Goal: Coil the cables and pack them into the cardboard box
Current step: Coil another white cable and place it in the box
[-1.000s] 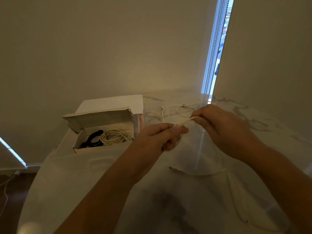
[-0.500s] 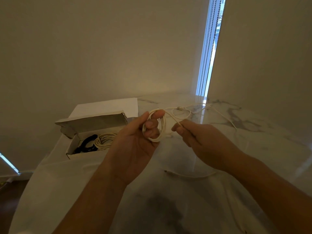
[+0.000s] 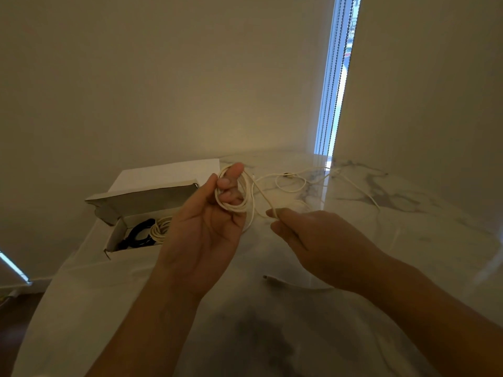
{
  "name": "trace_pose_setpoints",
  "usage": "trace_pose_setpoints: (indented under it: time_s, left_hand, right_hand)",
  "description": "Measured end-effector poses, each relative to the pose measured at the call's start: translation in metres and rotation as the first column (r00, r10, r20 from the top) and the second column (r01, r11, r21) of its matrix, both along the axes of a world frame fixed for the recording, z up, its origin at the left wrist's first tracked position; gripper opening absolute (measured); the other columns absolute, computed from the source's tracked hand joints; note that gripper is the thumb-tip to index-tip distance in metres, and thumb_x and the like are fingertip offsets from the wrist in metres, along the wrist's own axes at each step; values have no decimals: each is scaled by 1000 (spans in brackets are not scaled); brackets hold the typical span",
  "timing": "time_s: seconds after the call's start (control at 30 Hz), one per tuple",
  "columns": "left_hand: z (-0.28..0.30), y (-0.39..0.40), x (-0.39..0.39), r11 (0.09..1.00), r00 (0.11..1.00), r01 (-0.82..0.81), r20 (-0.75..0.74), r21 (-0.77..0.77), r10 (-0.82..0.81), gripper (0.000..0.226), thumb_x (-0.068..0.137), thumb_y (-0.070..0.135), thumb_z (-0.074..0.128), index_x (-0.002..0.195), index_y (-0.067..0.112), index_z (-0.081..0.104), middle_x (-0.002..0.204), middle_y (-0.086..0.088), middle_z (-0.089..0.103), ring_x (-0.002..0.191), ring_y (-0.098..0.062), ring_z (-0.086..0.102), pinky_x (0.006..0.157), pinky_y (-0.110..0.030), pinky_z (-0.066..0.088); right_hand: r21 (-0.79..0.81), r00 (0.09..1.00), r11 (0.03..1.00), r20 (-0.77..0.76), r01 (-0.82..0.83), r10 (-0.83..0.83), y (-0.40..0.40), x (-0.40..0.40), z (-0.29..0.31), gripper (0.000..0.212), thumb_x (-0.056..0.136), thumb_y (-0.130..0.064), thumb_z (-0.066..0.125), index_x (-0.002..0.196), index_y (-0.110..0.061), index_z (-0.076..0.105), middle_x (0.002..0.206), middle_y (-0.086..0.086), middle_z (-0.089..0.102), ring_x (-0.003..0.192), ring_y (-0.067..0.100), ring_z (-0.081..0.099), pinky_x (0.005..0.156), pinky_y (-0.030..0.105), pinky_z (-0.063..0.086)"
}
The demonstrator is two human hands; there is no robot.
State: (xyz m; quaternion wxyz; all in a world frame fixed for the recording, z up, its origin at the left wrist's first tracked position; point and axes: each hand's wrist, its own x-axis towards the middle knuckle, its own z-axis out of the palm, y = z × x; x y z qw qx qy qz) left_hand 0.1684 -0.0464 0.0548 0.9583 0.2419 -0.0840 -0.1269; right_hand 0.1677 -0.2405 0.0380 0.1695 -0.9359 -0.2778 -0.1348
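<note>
Thin cream-white cable (image 3: 246, 191), partly wound into a small hoop of several turns, held up in the air above the white marble-veined desk (image 3: 408, 240), just right of the open cardboard box (image 3: 114, 235). Hoop looped round the left hand (image 3: 206, 224): thumb up through the ring, curled fingers (image 3: 227, 195) closed over the strands, so the turns stay stacked and cannot spring apart. One strand running off the hoop, down and right, into the right hand (image 3: 313, 240), its fingertips (image 3: 275, 213) pinched together on it — likely keeping light tension so the next turn lays neatly. Beyond that, the loose remainder sprawled in slack curls on the desk toward the far corner by the narrow window strip (image 3: 334, 85), so a fair length left to wind. A further pale cable end (image 3: 272, 279) lying flat on the desk below the right wrist; whether part of the same cable, cannot tell. Inside the box, a coiled cream cable (image 3: 160, 231) beside a coiled black cable (image 3: 137, 235), lid flap (image 3: 147, 197) propped back to keep the opening free. By the look of it, packing partly done.
</note>
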Motion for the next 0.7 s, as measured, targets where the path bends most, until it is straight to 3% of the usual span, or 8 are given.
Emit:
trace_pose_setpoints:
  time_s: [0.17, 0.3, 0.43, 0.53, 0.63, 0.7]
  left_hand:
    - [-3, -4, -1, 993, 995, -98, 22, 72, 97, 51, 96, 17, 53, 141, -5, 44, 92, -2, 60, 83, -7, 55, 87, -14, 49]
    - [-7, -3, 2, 982, 985, -167, 54, 94, 162, 64, 92, 14, 59, 146, -8, 35, 101, -6, 61, 87, -9, 57, 86, -16, 52]
    - [-9, -2, 8, 951, 959, -281, 62, 128, 275, 49, 92, 11, 60, 135, -7, 49, 115, -10, 60, 91, -10, 61, 84, -18, 53]
    - [-6, -3, 8, 901, 919, -393, 96, 183, 382, 31, 86, 10, 61, 115, 0, 62, 109, -9, 65, 92, -12, 62, 87, -19, 54]
    - [-6, -7, 3, 802, 878, -478, 181, 359, 442, 18, 95, 8, 56, 107, 8, 69, 98, -4, 70, 91, -11, 64, 88, -22, 55]
    - [-9, -9, 0, 592, 832, -553, 346, 586, 435, 19, 99, 16, 54, 98, 21, 73, 91, 2, 72, 90, -10, 66, 90, -27, 53]
  right_hand:
    - [-115, 1000, 993, -16, -6, 5, 12, -15, 2, 51, 103, -50, 22, 150, -31, 28, 108, -1, 68, 87, 17, 62, 73, 29, 46]
    - [-173, 1000, 985, -4, -16, 15, 17, -23, 7, 51, 102, -52, 23, 148, -30, 29, 111, 0, 67, 90, 19, 63, 77, 31, 49]
    - [-185, 999, 982, -30, -46, 41, 17, -27, 10, 42, 102, -51, 25, 131, -28, 46, 101, -2, 67, 81, 17, 61, 74, 31, 51]
    - [-158, 992, 981, -75, -114, 104, 20, -34, 14, 37, 102, -50, 28, 130, -32, 46, 100, -6, 67, 78, 11, 58, 69, 22, 42]
    - [-124, 985, 979, -82, -159, 149, 22, -39, 19, 38, 101, -51, 32, 135, -35, 41, 101, -10, 65, 78, 8, 55, 78, 24, 47]
    - [-111, 986, 980, -26, -168, 166, 20, -40, 22, 34, 101, -50, 33, 130, -36, 46, 95, -11, 64, 72, 7, 52, 71, 21, 45]
